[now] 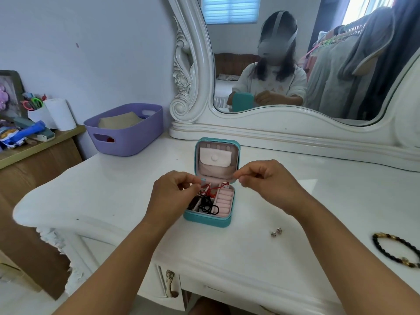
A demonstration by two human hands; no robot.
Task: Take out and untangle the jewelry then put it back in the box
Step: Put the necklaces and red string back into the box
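A small teal jewelry box (205, 220) stands open on the white dressing table, its pink lid (215, 158) upright. Inside lie a red cord (212, 191), black cords or hair ties (208, 206) and pink ring rolls (223, 202). My left hand (173, 192) hovers over the box's left side and pinches one end of the red cord. Over the box's right back corner, my right hand (267, 179) has its fingers pinched together, seemingly on the cord's other end; I cannot see that clearly. The cord hangs between both hands down into the box.
Two small silver earrings (276, 232) lie right of the box. A black beaded bracelet (396, 250) lies at the far right edge. A purple basket (125, 129) stands back left. A large ornate mirror (295, 64) rises behind the box. A cluttered wooden side shelf (34, 144) is at left.
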